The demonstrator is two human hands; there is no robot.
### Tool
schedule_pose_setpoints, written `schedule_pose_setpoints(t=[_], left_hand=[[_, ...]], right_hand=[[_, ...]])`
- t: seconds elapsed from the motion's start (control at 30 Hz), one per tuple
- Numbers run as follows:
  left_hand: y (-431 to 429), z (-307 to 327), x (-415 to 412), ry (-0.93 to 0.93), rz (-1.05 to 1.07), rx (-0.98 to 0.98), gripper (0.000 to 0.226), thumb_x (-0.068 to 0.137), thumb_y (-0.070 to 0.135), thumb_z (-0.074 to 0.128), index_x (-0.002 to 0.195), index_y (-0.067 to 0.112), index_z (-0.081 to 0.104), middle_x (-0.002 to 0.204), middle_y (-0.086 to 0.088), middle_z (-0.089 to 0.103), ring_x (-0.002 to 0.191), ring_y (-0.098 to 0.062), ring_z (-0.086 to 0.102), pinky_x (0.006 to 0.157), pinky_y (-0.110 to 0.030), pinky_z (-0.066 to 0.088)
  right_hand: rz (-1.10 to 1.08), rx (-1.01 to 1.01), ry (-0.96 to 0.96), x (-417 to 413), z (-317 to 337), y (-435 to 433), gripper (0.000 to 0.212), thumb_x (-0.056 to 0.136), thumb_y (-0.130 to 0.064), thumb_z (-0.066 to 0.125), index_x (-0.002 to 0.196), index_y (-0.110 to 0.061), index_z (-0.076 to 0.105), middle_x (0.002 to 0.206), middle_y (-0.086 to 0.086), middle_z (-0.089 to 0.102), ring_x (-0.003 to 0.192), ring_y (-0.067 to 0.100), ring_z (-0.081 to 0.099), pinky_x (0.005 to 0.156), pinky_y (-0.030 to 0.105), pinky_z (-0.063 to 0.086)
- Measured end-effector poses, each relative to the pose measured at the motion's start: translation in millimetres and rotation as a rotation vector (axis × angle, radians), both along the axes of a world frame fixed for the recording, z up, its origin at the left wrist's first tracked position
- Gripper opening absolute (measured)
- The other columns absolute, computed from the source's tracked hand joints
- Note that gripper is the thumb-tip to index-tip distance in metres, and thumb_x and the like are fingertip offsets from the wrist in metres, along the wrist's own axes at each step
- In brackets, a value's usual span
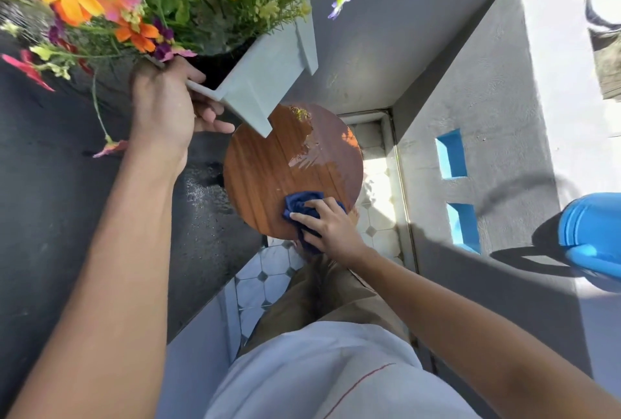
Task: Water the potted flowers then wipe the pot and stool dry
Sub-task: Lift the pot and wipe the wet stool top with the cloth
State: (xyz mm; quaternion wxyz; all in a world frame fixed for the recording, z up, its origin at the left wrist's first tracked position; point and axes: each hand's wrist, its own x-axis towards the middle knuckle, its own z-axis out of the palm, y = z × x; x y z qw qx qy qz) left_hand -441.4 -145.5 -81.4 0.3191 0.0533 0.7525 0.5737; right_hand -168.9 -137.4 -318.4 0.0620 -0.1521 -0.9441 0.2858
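Note:
A pale grey square pot [268, 82] full of orange, pink and purple flowers [141, 8] is lifted and tilted above the round wooden stool [265, 176]. My left hand [168, 106] grips the pot at its lower left edge. A puddle of water [307, 156] glistens on the far right part of the stool top. My right hand [327, 223] presses a bunched dark blue cloth [302, 205] onto the stool's near edge.
A blue watering can [591, 233] stands on the grey ledge [497, 122] at the right. A dark wet surface [50, 183] lies at the left. Tiled floor [268, 270] shows below the stool, with my legs and light shirt at the bottom.

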Motion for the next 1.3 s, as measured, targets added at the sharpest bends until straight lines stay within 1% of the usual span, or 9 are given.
schedule_pose_setpoints(t=[0.33, 0.47, 0.6, 0.7, 0.8, 0.97, 1.03, 1.17, 1.3], left_hand=[[-4.8, 2.0, -8.2, 0.016, 0.003, -0.012, 0.022, 0.082, 0.012, 0.044, 0.066, 0.001, 0.056, 0.05, -0.01, 0.056, 0.037, -0.015, 0.044, 0.049, -0.035, 0.055], [-2.3, 3.8, -9.2, 0.009, 0.011, -0.007, 0.023, 0.083, 0.012, 0.044, 0.067, 0.001, 0.056, 0.047, -0.008, 0.057, 0.037, -0.016, 0.044, 0.049, -0.034, 0.055], [4.0, 8.1, -8.9, 0.012, 0.033, -0.011, 0.023, 0.084, 0.01, 0.044, 0.065, 0.002, 0.054, 0.044, -0.007, 0.056, 0.036, -0.015, 0.043, 0.047, -0.033, 0.055], [7.7, 11.1, -11.1, 0.013, 0.062, -0.025, 0.019, 0.084, 0.009, 0.044, 0.07, 0.0, 0.052, 0.044, -0.007, 0.056, 0.035, -0.015, 0.043, 0.046, -0.032, 0.054], [8.8, 13.0, -14.2, 0.019, 0.081, -0.032, 0.018, 0.085, 0.009, 0.044, 0.069, 0.002, 0.051, 0.044, -0.008, 0.055, 0.035, -0.015, 0.043, 0.045, -0.032, 0.054], [11.3, 16.7, -18.2, 0.03, 0.095, -0.029, 0.019, 0.085, 0.008, 0.044, 0.068, 0.003, 0.051, 0.045, -0.009, 0.055, 0.035, -0.015, 0.043, 0.046, -0.033, 0.055], [14.2, 17.2, -19.5, 0.032, 0.096, -0.03, 0.017, 0.085, 0.008, 0.044, 0.071, 0.001, 0.051, 0.048, -0.011, 0.055, 0.035, -0.016, 0.043, 0.046, -0.034, 0.054], [21.2, 19.7, -20.2, 0.023, 0.103, -0.014, 0.014, 0.085, 0.007, 0.044, 0.074, 0.0, 0.051, 0.047, -0.011, 0.054, 0.036, -0.016, 0.042, 0.046, -0.034, 0.054], [26.8, 20.8, -23.9, 0.021, 0.108, -0.013, 0.016, 0.086, 0.006, 0.044, 0.073, -0.001, 0.051, 0.045, -0.009, 0.055, 0.035, -0.016, 0.042, 0.047, -0.035, 0.054]], right_hand=[[-0.649, -0.13, -0.116, -78.8, 9.4, 121.6, 0.045, 0.093, -0.031, 0.059, 0.137, -0.032, 0.06, 0.135, 0.014, 0.054, 0.124, 0.034, 0.048, 0.098, 0.044, 0.049], [-0.355, 0.002, -0.073, -88.0, 12.0, 50.5, 0.041, 0.09, -0.025, 0.065, 0.131, -0.024, 0.066, 0.127, 0.013, 0.06, 0.112, 0.035, 0.051, 0.095, 0.05, 0.046], [0.08, -0.05, -0.014, -78.3, 5.4, -35.7, 0.04, 0.089, -0.025, 0.069, 0.129, -0.023, 0.067, 0.123, 0.011, 0.06, 0.101, 0.032, 0.049, 0.082, 0.048, 0.048], [0.233, -0.086, -0.002, -72.2, 1.6, -42.8, 0.039, 0.09, -0.023, 0.067, 0.129, -0.021, 0.068, 0.126, 0.011, 0.059, 0.105, 0.033, 0.051, 0.08, 0.048, 0.048], [0.164, -0.03, 0.023, -79.6, 0.8, 5.6, 0.04, 0.09, -0.025, 0.067, 0.13, -0.021, 0.067, 0.123, 0.012, 0.059, 0.103, 0.032, 0.05, 0.085, 0.047, 0.048], [-0.416, -0.075, -0.082, -105.6, 3.9, 121.2, 0.045, 0.091, -0.027, 0.063, 0.136, -0.026, 0.063, 0.135, 0.017, 0.055, 0.122, 0.038, 0.047, 0.101, 0.048, 0.044], [-0.498, -0.094, -0.1, -117.8, 6.6, 138.2, 0.045, 0.092, -0.026, 0.061, 0.137, -0.025, 0.062, 0.138, 0.017, 0.051, 0.126, 0.038, 0.043, 0.106, 0.046, 0.04], [-0.363, -0.016, -0.076, -124.9, 10.1, 106.9, 0.042, 0.088, -0.024, 0.065, 0.13, -0.023, 0.068, 0.129, 0.014, 0.058, 0.109, 0.038, 0.052, 0.093, 0.05, 0.046], [0.211, 0.028, 0.0, -116.4, 4.7, 28.0, 0.041, 0.088, -0.028, 0.067, 0.129, -0.022, 0.068, 0.121, 0.013, 0.06, 0.099, 0.037, 0.051, 0.083, 0.049, 0.047]])
